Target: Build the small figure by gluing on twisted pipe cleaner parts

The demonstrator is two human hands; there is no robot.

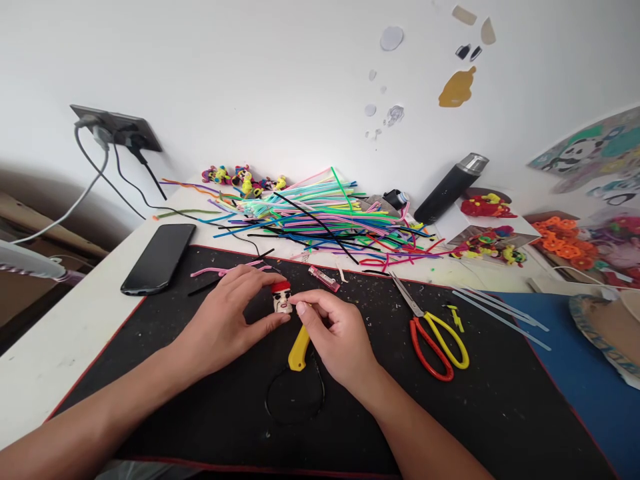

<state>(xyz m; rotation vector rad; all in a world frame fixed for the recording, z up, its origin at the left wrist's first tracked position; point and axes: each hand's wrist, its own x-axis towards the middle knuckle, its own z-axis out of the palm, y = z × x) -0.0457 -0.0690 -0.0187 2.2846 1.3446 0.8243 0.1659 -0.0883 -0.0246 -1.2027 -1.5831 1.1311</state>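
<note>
A small doll head (283, 301) with a red cap, a white face and dark eyes stands upright between the fingertips and thumb of my left hand (227, 313). My right hand (334, 333) is at its right side, thumb and index finger pinched together against or very near the face. What lies in that pinch, if anything, is too small to make out. Below the right hand, a tool's yellow handle (299, 350) shows with a black cord looping from it. The hand covers its upper end.
Scissors (425, 327) with red and yellow handles lie right on the black mat (220, 413). A lighter (324, 278) sits beyond the hands. Pipe cleaners (310, 213) heap along the wall. A phone (160, 259) rests left; a black flask (450, 188) leans at the back right.
</note>
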